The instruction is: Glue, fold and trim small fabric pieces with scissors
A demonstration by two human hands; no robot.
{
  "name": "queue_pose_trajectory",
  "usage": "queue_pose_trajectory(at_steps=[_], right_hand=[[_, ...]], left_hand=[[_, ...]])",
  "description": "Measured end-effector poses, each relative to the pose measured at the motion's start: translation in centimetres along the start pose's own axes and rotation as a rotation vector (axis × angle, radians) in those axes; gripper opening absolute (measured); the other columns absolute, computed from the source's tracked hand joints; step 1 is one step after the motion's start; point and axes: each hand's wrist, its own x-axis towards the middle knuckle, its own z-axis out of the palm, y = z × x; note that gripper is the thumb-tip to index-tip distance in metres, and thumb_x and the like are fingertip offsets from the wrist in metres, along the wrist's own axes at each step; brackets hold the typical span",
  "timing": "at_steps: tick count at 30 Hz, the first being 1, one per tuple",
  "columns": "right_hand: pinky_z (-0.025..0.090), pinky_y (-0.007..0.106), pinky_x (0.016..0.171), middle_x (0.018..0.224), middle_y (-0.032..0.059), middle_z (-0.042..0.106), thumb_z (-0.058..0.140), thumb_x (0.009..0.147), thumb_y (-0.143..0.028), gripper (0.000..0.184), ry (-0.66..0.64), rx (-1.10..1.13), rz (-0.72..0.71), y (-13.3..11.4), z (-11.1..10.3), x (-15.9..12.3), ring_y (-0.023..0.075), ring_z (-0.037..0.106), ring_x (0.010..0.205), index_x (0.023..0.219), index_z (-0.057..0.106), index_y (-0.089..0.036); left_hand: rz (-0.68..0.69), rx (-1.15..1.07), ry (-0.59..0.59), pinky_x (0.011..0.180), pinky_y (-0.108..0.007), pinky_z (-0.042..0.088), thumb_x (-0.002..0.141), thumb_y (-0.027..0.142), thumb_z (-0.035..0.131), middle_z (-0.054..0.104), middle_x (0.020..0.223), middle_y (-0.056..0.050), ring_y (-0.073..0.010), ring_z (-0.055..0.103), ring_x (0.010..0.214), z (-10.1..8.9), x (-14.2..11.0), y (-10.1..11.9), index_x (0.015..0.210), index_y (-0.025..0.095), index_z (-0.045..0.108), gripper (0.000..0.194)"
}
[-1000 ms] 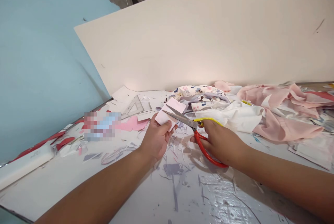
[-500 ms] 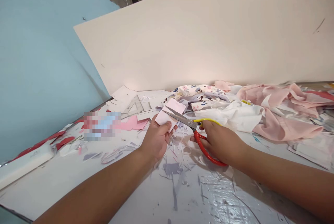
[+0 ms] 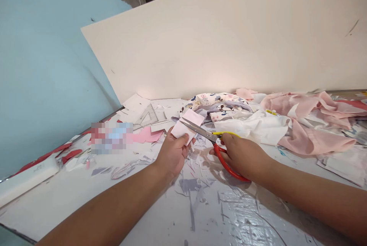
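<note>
The left hand (image 3: pixel 172 151) pinches a pale pink piece (image 3: pixel 187 123), thumb on top; the right hand (image 3: pixel 242 155), set apart from it, grips scissors (image 3: pixel 198 128) – red and yellow handles, blades narrowly parted and overlapping the piece in view. Below, scraps (image 3: pixel 190 185) litter the white tabletop (image 3: pixel 57 204). Beyond lie floral fabric (image 3: pixel 218 98), white cloth (image 3: pixel 258 127) and pink cloth (image 3: pixel 314 139) – a pale panel (image 3: pixel 215 43) stands behind.

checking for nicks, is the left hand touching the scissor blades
Apart: the head view shows part of the pale pink piece between the left hand and the scissor blades.
</note>
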Motion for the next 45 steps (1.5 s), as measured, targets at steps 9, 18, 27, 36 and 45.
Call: queue_pose_trajectory(at_steps=[9,18,27,36,45], right_hand=[[0.026,0.024,0.041,0.064,0.0073,0.061,0.040,0.084,-0.037,0.024,-0.020,-0.025,0.020,-0.2,-0.2,0.0,0.0216,0.061,0.055,0.081,0.050,-0.016],[0.030,0.024,0.044,0.058,0.0069,0.060,0.041,0.085,-0.037,0.025,-0.066,0.040,0.048,0.0,-0.2,0.1,0.0212,0.061,0.055,0.080,0.052,-0.016],[0.038,0.023,0.048,0.076,0.0061,0.064,0.033,0.087,-0.037,0.026,-0.078,0.286,0.010,0.2,-0.9,0.2,0.0166,0.059,0.061,0.073,0.047,-0.020],[0.039,0.026,0.050,0.066,0.0000,0.052,0.040,0.081,-0.052,0.031,0.003,0.523,-0.041,0.2,-0.9,-0.7,0.0156,0.049,0.056,0.071,0.034,-0.023],[0.044,0.036,0.062,0.080,0.0045,0.052,0.030,0.082,-0.058,0.039,0.038,0.652,-0.074,0.1,-0.6,-1.1,0.0210,0.052,0.072,0.087,0.040,-0.020]], left_hand=[[-0.008,0.006,0.014,0.079,-0.026,0.051,0.071,0.004,0.056,0.061,0.101,-0.003,-0.0124,0.059,0.088,0.0,-0.1,0.0,0.092,0.021,0.054,0.027],[-0.032,0.029,0.046,0.073,-0.023,0.052,0.071,0.005,0.055,0.062,0.101,-0.005,-0.0117,0.062,0.081,0.1,-0.2,0.0,0.096,0.021,0.054,0.030],[-0.062,0.020,0.092,0.071,-0.027,0.054,0.067,0.004,0.057,0.064,0.087,-0.003,-0.0131,0.063,0.074,0.2,-0.3,0.0,0.084,0.019,0.052,0.024],[0.025,0.058,-0.003,0.070,-0.031,0.053,0.063,0.005,0.059,0.062,0.085,-0.001,-0.0142,0.061,0.077,0.1,-0.3,0.5,0.087,0.020,0.051,0.030],[0.026,0.095,-0.099,0.076,-0.036,0.051,0.063,0.009,0.062,0.062,0.085,-0.002,-0.0153,0.059,0.081,-0.1,-0.6,1.0,0.084,0.019,0.052,0.025]])
